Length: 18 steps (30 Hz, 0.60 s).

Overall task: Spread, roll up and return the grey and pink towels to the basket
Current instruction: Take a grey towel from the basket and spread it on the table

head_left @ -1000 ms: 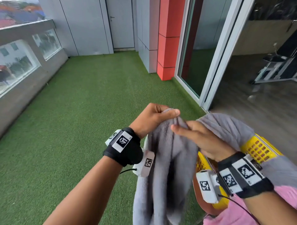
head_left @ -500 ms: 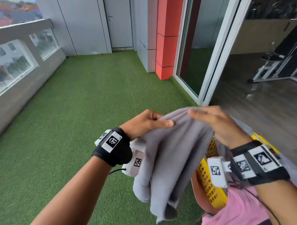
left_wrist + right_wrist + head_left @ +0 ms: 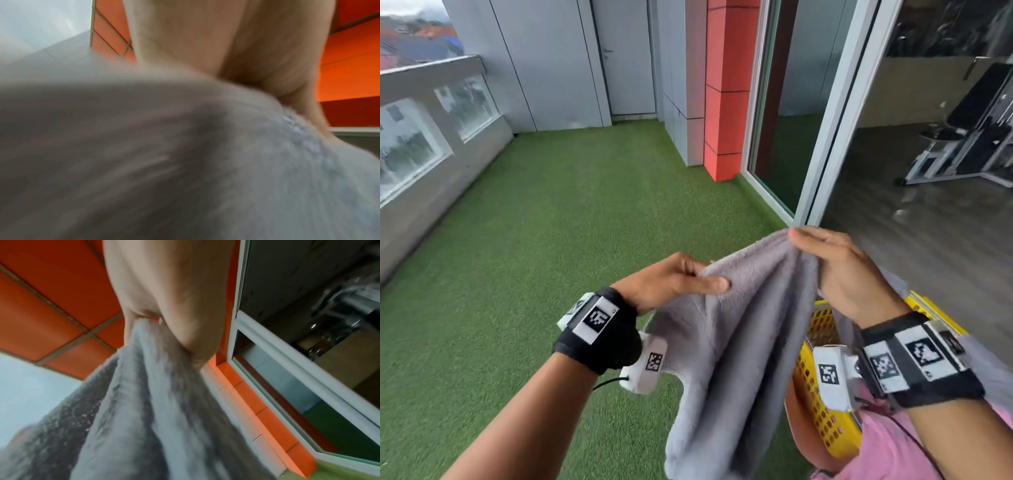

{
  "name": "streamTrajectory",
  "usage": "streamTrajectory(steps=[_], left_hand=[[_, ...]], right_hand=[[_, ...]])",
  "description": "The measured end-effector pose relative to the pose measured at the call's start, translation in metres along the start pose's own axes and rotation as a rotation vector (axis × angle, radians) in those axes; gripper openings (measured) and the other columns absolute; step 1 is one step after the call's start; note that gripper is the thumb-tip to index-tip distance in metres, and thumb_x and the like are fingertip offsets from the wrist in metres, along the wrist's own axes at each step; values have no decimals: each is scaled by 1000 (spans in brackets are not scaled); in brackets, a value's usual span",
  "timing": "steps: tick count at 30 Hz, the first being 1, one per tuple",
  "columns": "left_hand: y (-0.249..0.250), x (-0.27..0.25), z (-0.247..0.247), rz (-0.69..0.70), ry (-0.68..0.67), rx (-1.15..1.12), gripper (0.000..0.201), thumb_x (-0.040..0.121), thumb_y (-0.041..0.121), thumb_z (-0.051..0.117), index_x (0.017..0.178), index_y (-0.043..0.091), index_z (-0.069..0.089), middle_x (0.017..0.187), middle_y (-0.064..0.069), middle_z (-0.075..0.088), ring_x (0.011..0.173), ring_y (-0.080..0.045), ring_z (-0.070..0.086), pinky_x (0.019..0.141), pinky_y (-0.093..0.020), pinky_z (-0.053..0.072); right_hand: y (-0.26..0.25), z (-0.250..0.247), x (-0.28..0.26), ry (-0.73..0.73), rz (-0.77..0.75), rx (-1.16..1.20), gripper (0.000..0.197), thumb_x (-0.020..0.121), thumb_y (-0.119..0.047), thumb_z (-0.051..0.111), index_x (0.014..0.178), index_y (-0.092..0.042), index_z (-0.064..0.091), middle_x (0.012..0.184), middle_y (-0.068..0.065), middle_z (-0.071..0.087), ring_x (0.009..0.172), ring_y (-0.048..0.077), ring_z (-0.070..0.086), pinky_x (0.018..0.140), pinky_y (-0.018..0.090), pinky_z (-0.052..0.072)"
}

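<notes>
Both hands are holding the grey towel [image 3: 739, 342] up in the air over the green turf floor [image 3: 551, 257], w/ the top edge stretched between them. The left hand [image 3: 671, 281] is pinching the towel's left part of that edge, thumb lying on top of the fabric and fingers tucked behind. The right hand [image 3: 842, 274] is gripping the other end a bit higher, fingers curled over a bunched fold; the right wrist view is showing the cloth squeezed between thumb and fingers [image 3: 185, 331]. In the left wrist view the grey towel [image 3: 185, 162] is filling most of the frame, blurred, just under the left hand [image 3: 226, 40].

The towel's body is hanging down in loose folds, lower end reaching the bottom of the head view. Behind it, at the person's right side, the yellow basket [image 3: 822, 411] is sitting w/ more grey cloth draped over its far rim. The pink towel [image 3: 887, 452] is showing at the bottom right, under the right forearm; can't tell if it is in the basket or beside it.
</notes>
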<state>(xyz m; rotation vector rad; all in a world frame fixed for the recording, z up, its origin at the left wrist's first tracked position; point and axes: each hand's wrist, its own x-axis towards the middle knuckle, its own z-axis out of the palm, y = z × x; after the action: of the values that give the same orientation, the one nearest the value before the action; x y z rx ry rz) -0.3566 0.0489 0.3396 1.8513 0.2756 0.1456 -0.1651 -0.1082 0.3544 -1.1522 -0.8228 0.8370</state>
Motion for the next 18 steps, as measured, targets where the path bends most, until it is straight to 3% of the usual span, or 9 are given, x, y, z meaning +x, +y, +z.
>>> streamTrajectory(steps=[2, 3, 5, 7, 8, 10, 13, 15, 18], left_hand=[[0, -2, 0, 44, 67, -109, 31, 96, 16, 56, 68, 10, 65, 68, 0, 63, 60, -8, 57, 64, -19, 46], [2, -1, 1, 60, 96, -157, 29, 98, 16, 53, 74, 7, 67, 73, -3, 67, 64, -10, 61, 64, -21, 48], [9, 5, 5, 99, 144, -164, 27, 98, 17, 52, 83, -1, 65, 77, -7, 68, 65, -15, 61, 62, -24, 50], [13, 9, 10, 125, 164, -92, 23, 95, 14, 57, 78, 1, 63, 67, -1, 63, 58, -10, 56, 54, -20, 45], [11, 8, 10, 128, 165, -55, 21, 93, 14, 60, 74, 3, 62, 62, 3, 60, 54, -8, 51, 51, -18, 41], [3, 4, 9, 97, 157, -52, 19, 90, 12, 63, 73, 3, 63, 61, 4, 59, 53, -7, 49, 49, -17, 40], [-4, -4, 6, 63, 219, -136, 16, 89, 9, 65, 75, 1, 65, 68, 1, 66, 61, -10, 59, 58, -21, 47], [2, -2, 4, 103, 304, -135, 19, 89, 11, 66, 77, -3, 64, 71, -6, 65, 67, -17, 58, 63, -26, 46], [17, 9, 8, 167, 339, -123, 23, 86, 11, 68, 79, -11, 64, 72, -22, 63, 67, -23, 54, 63, -32, 44]], right_hand=[[8, 3, -1, 2, 45, 39, 39, 88, -15, 59, 112, 16, 57, 102, 24, 59, 96, 29, 56, 91, 39, 42], [15, 8, -4, -35, 61, -23, 36, 88, -18, 61, 107, 13, 60, 98, 22, 60, 93, 27, 57, 88, 39, 43], [26, 22, -10, -186, 102, -276, 37, 87, -31, 68, 91, 5, 63, 85, 14, 58, 82, 20, 54, 75, 33, 41], [29, 26, -12, -314, 99, -459, 55, 82, -47, 72, 77, 5, 56, 73, 8, 47, 70, 17, 42, 62, 31, 33], [23, 26, -12, -311, 71, -487, 61, 80, -50, 73, 76, 9, 56, 73, 6, 48, 69, 17, 42, 61, 33, 33], [10, 17, -9, -204, -2, -386, 58, 77, -46, 77, 88, 10, 67, 85, 10, 64, 83, 18, 56, 74, 37, 43], [4, 5, -3, -28, 20, -137, 49, 74, -38, 78, 94, 6, 69, 95, 23, 65, 91, 32, 58, 82, 45, 41], [11, 13, -5, -126, 68, -159, 35, 82, -29, 74, 91, 5, 67, 90, 22, 64, 90, 25, 58, 83, 39, 43], [22, 37, -13, -341, 140, -444, 30, 88, -23, 72, 69, -5, 56, 62, 7, 53, 67, 7, 48, 64, 20, 37]])
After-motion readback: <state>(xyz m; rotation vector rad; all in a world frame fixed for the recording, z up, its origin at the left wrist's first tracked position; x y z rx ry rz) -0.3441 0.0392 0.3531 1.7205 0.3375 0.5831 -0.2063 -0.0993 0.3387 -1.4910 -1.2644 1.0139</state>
